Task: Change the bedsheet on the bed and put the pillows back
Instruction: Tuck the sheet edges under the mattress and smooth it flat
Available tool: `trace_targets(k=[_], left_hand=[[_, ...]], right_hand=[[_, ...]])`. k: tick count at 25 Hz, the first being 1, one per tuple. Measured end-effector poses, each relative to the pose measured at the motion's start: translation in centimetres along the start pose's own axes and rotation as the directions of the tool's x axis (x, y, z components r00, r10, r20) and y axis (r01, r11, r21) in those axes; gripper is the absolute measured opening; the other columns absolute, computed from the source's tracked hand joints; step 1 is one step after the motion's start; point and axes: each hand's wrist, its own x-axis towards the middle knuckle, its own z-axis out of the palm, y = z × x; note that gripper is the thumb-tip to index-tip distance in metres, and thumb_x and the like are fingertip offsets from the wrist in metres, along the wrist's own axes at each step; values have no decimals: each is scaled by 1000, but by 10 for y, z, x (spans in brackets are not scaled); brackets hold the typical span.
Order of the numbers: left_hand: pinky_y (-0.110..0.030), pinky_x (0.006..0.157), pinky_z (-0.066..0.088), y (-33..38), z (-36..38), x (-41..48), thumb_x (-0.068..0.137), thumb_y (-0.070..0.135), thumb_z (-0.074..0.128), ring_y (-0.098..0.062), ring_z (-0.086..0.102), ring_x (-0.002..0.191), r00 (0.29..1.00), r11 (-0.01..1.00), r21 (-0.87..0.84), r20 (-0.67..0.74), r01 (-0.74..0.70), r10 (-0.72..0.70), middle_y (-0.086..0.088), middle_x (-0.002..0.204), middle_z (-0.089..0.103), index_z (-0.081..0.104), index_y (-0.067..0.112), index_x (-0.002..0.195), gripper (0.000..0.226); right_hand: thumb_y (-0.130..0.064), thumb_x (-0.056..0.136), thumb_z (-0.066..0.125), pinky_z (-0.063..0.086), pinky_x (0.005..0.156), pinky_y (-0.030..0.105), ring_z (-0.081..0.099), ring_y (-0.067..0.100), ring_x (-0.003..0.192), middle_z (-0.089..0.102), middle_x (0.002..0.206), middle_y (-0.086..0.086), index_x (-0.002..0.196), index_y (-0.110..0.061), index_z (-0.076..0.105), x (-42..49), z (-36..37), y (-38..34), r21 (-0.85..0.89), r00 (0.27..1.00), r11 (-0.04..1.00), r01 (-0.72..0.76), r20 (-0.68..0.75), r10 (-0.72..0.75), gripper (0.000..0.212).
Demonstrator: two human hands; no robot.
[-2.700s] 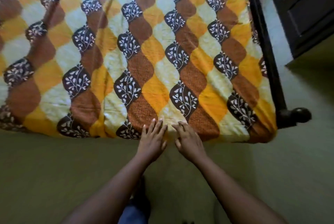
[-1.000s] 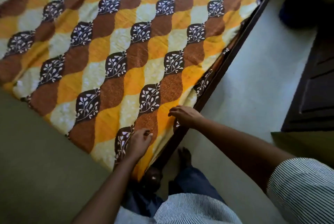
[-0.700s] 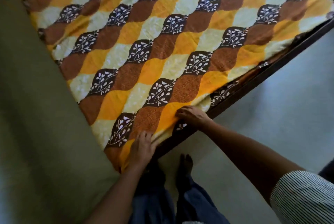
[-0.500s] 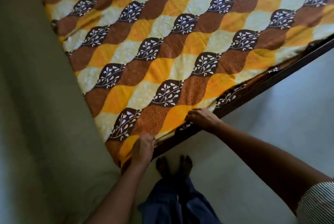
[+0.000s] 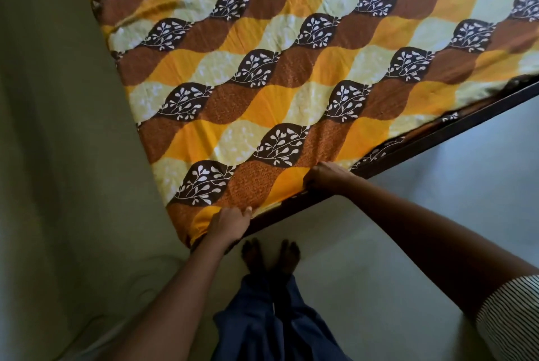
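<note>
Left hand (image 5: 230,223) was curled over the bedsheet (image 5: 291,69) right at the bed's near corner, fingers bent round the fabric edge. Right hand (image 5: 326,177) gripped the bedsheet edge further along the side, where it met the dark bed rail (image 5: 437,133); fingertips were hidden under the fold. Both holds matched half a second back. Nearly three seconds ago both hands lay flat, side by side, on the foot edge. Bedsheet lay spread over the whole mattress, with a few creases near the far left edge. Bare feet (image 5: 271,255) stood on the pale floor (image 5: 379,244) just off the corner. A green surface (image 5: 58,127) ran along the bed's left edge.
</note>
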Motion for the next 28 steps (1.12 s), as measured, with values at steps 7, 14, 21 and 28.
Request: trace_targets(k=[7,14,21,28], left_hand=[[-49,117,3,-16,-23,10,91,59,-2,-26,15,143,940,874,-472,337,115,59,-10,142,44,6,13,149,75],[-53,114,11,-14,-15,17,64,91,15,-33,10,143,879,964,-218,475,152,-31,-11,156,12,15,16,149,113],[-23,82,37,6,-24,-33,99,32,40,-23,52,114,962,911,-367,116,-190,247,-9,132,54,53,12,130,39],[-27,90,39,107,-10,-31,99,33,39,-22,50,119,946,859,-446,75,-250,315,-8,133,53,52,15,129,38]], right_hand=[[-17,97,41,40,93,33,50,27,114,50,131,13,129,-13,51,6,3,-2,83,991,994,-70,121,60,33],[-41,100,26,26,113,47,29,33,138,30,149,18,144,-13,27,4,23,-27,23,976,977,-211,70,209,52],[-21,95,49,45,80,30,62,26,98,67,109,11,114,-16,65,-68,22,-42,582,828,796,-167,-356,433,26],[-17,96,46,48,81,24,61,15,100,63,110,2,120,-19,59,-118,-5,30,804,741,588,-84,-344,577,27]])
